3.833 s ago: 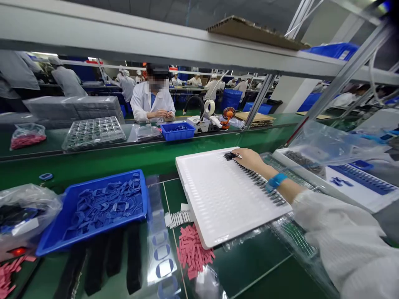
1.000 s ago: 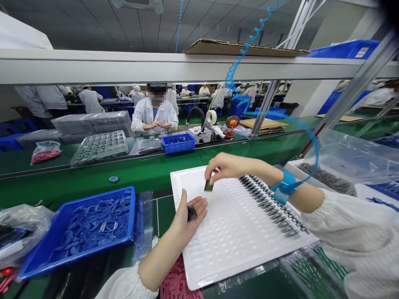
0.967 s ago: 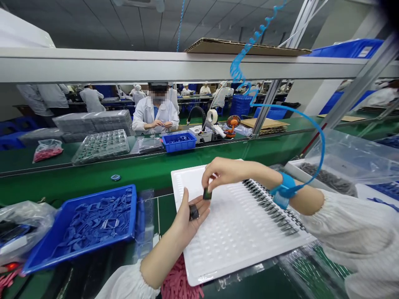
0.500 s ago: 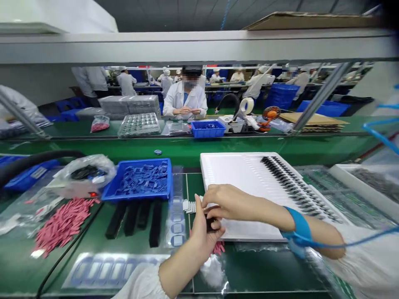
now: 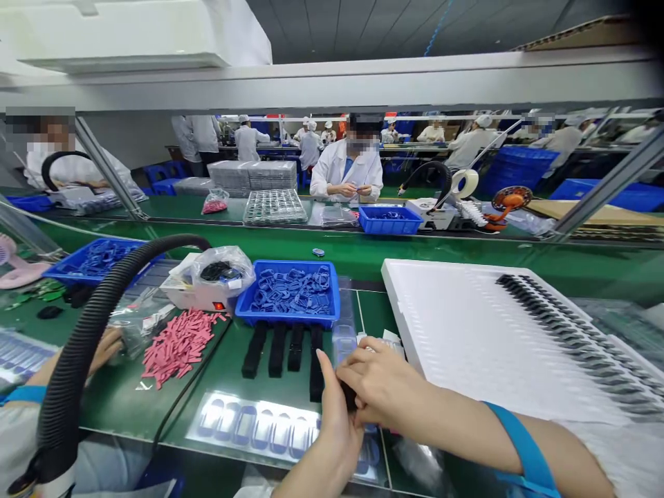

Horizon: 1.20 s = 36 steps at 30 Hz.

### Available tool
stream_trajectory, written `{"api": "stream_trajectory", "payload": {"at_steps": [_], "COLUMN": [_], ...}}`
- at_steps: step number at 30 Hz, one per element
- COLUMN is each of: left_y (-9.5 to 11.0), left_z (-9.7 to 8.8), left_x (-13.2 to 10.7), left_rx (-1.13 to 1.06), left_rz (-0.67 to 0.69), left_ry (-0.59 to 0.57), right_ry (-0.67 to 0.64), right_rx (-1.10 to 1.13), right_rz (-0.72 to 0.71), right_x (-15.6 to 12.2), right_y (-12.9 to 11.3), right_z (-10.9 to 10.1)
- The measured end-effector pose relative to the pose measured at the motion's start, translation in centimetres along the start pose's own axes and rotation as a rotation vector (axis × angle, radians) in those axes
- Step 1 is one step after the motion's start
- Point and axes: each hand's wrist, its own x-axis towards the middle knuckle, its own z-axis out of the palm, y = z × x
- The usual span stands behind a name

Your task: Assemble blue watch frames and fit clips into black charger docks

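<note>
My left hand (image 5: 339,422) is closed around a small black part (image 5: 348,395), its thumb pointing up. My right hand (image 5: 384,380) bends over the same part from the right, with fingertips pressed onto it. Most of the part is hidden by my fingers, so its kind does not show. Just behind my right hand are small white pieces (image 5: 391,339). Several black foam-like strips (image 5: 279,353) lie left of my hands. Below them is a clear sheet with blue-edged oval stickers (image 5: 254,423).
A white foam tray (image 5: 446,325) holds a row of black parts (image 5: 565,332) on the right. At left are a blue bin (image 5: 337,294) of blue plastic pieces, pink strips (image 5: 181,346) and a black hose (image 5: 98,332). A co-worker's hand (image 5: 106,346) is beyond the hose.
The view has turned left, so the bench things sit farther right. My right fingers have closed in over the black part, hiding more of it. A neighbour's arm now shows at left.
</note>
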Motion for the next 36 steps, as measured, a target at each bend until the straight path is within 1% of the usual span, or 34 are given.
{"api": "stream_trajectory", "payload": {"at_steps": [3,5,8,12,15,17,19,22,24,27,29,36], "left_y": [1.2,2.0,2.8,3.0,3.2,3.5,4.0,4.6,4.6,4.3,4.0,3.8], "left_z": [-0.8,-1.2,-1.8,-2.1,-2.2,-2.4,-2.8,-4.1,-5.3,-6.8,-7.4,-7.5], "left_x": [-0.8,-1.2,-1.4,-1.3,-1.4,-1.6,-1.8,-1.9,-1.8,-1.7,-1.6,-1.7], "left_rx": [-0.007,-0.023,-0.040,-0.067,-0.087,-0.114,-0.129,-0.087,-0.017,0.117,0.171,0.218], "left_rz": [0.066,0.072,0.061,0.098,0.075,0.040,0.013,-0.013,-0.023,0.000,0.017,0.013], "left_ry": [-0.018,-0.027,-0.006,0.004,-0.019,-0.065,-0.151,-0.300,-0.334,-0.326,-0.320,-0.283], "right_ry": [0.053,0.097,0.126,0.111,0.074,0.072,0.102,0.228,0.299,0.314,0.305,0.236], "right_rx": [0.052,0.107,0.182,0.213,0.258,0.303,0.356,0.467,0.543,0.609,0.629,0.553], "right_rz": [0.011,0.013,0.011,0.042,0.006,-0.026,-0.049,-0.035,-0.013,-0.029,-0.049,-0.029], "right_x": [0.7,1.1,1.6,2.4,2.6,2.6,2.4,2.1,2.0,1.8,1.7,1.4], "right_y": [-1.1,-1.7,-2.2,-2.4,-2.1,-1.9,-1.7,-1.4,-1.2,-1.1,-1.1,-1.3], "right_z": [-0.6,-0.9,-1.1,-1.1,-1.3,-1.3,-1.0,0.0,0.5,1.1,1.3,1.9]}}
